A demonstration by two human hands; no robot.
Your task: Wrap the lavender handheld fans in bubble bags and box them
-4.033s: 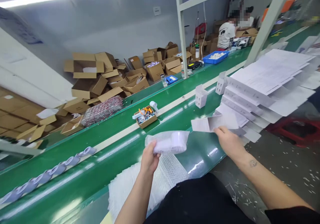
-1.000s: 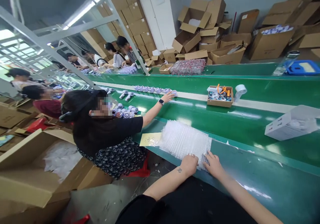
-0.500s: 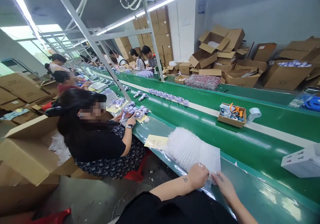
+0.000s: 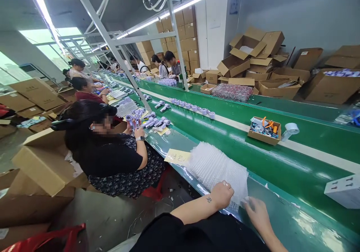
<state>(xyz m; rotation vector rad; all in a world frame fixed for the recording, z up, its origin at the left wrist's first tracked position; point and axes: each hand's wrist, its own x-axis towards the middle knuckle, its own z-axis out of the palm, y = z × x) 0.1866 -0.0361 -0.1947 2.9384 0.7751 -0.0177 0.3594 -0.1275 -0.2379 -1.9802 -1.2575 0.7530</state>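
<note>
The bagged piece has left my hands and both are now at the bubble bags point(image 4: 206, 165) on the bench point(image 4: 284, 218), so those occupy me: my right hand point(image 4: 256, 210) pinches one's edge, my left hand point(image 4: 222, 195) lies curled on them, gripping or not I cannot tell. A note point(image 4: 177, 156) touches them, with a co-worker point(image 4: 104, 154) beyond; their close overlap may make layers cling.

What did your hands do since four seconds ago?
The left hand let go of a bubble-wrapped thing, and the right hand let go of a white box, perhaps the one now at the picture's right edge. Both hands came down to the bubble-wrap bags. The small carton of parts stayed beside the white roll-shaped thing.
</note>
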